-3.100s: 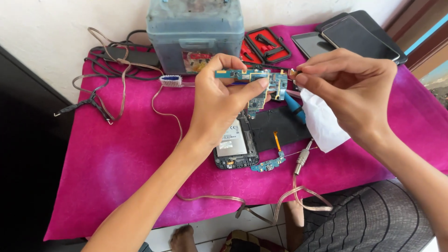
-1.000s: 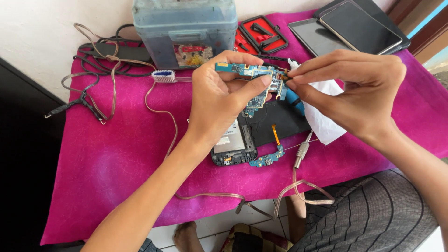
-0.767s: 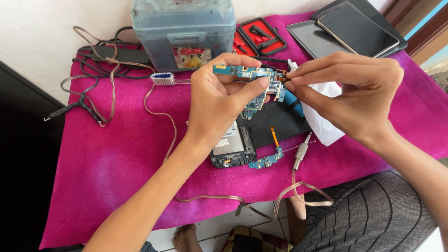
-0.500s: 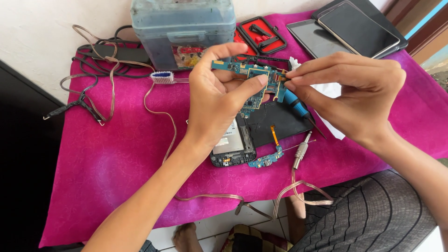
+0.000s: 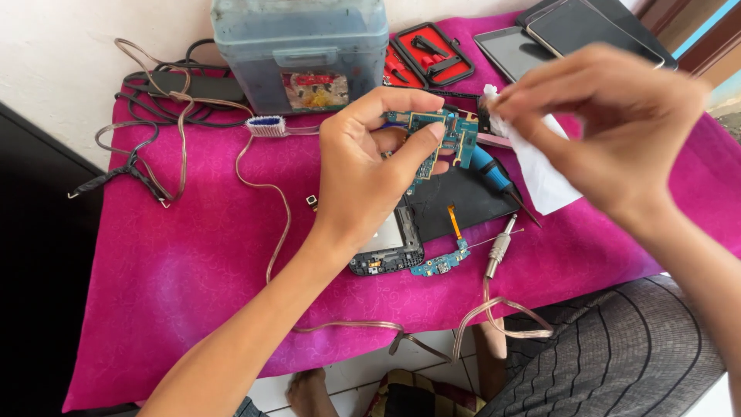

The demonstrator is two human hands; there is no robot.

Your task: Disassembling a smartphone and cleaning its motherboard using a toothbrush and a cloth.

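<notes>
My left hand [image 5: 370, 166] holds a small blue circuit board [image 5: 440, 135] between thumb and fingers above the magenta cloth [image 5: 193, 255]. My right hand [image 5: 610, 123], blurred, pinches a white tissue [image 5: 540, 166] whose tip touches the board's right edge. Under the hands lie an opened phone body [image 5: 394, 247], a black back cover [image 5: 455, 193], a small blue board with an orange flex strip [image 5: 444, 259] and a blue-handled screwdriver [image 5: 494, 174].
A grey-blue plastic box [image 5: 301, 46] stands at the back, with a red tool tray [image 5: 421, 50] and two dark tablets [image 5: 571, 31] to its right. A toothbrush [image 5: 270, 126], tangled cables [image 5: 154, 123] and a probe on clear wire [image 5: 498, 251] lie about. A tyre [image 5: 617, 355] sits below right.
My right hand has lifted and shifted right with the tissue, now blurred. My left hand has turned the circuit board slightly. The camera has drifted a little.
</notes>
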